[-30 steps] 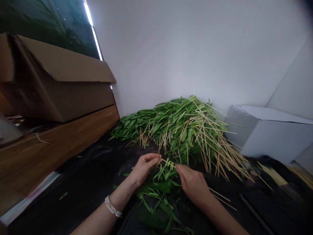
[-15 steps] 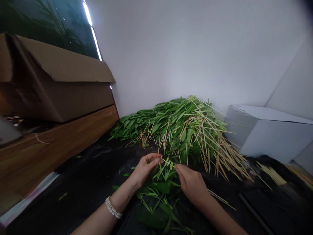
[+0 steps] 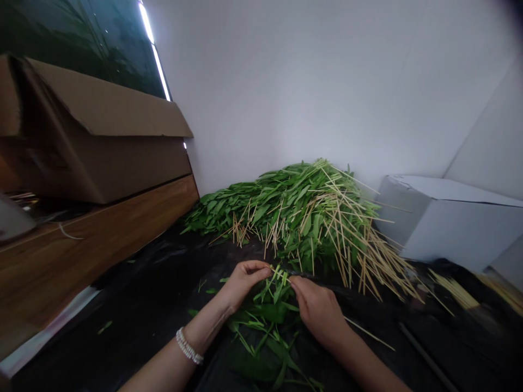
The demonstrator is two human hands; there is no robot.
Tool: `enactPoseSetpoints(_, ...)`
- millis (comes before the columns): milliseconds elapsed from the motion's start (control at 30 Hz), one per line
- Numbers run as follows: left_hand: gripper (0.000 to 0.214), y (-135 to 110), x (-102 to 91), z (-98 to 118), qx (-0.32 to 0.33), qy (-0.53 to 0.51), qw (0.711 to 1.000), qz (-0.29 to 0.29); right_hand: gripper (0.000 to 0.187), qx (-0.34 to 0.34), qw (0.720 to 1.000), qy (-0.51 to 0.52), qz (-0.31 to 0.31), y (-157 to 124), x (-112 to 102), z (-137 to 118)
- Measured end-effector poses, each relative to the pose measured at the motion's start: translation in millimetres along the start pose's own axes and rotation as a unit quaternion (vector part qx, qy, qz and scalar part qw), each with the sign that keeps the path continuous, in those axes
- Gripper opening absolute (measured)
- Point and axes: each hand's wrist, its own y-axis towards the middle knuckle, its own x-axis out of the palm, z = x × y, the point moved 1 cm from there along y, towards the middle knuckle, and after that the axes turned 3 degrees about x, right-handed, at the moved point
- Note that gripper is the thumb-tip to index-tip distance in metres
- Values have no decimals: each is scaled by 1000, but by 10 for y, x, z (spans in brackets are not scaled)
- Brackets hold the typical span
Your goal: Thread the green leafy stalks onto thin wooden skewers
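A thin bamboo skewer [image 3: 281,273] runs slantwise between my two hands, with several pale green stems of leafy greens [image 3: 278,288] threaded across it and their leaves hanging below. My left hand [image 3: 244,282] pinches the skewer's left end between thumb and forefinger; whether a stem is caught there too is hard to see. The right end sits in the closed fingers of my right hand [image 3: 317,306], which hide part of it. Under both hands, loose green leaves [image 3: 272,337] lie on a black plastic sheet [image 3: 163,321].
Against the wall rises a large heap of leafy greens [image 3: 261,190] with many skewers [image 3: 368,256] sticking out. A white box [image 3: 457,228] stands at the right, near a bundle of bare skewers [image 3: 455,288]. At the left, an open cardboard box [image 3: 122,163] rests on a wooden surface [image 3: 134,223].
My left hand has shifted slightly downward, its fingertips now at the skewer's end. The threaded stems have moved a little. My right hand has moved slightly left and down.
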Motion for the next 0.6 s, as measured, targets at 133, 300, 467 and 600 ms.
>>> enactPoseSetpoints(133,29,-10,24,15,-9,5,1000,-1,27,-5,1000,-4,4,1,5,-3)
enactPoseSetpoints(300,36,-7,20,53,-6,-17,1000,7,28,-8,1000,-7,15,11,-16,-6)
enactPoseSetpoints(467,42,37,-38,25,-35,2,998,56,29,-13,999,-4,43,10,-37,12)
enactPoseSetpoints(600,48,34,-42,-19,-46,86,995,32,28,-14,998,-2,57,9,-40,35)
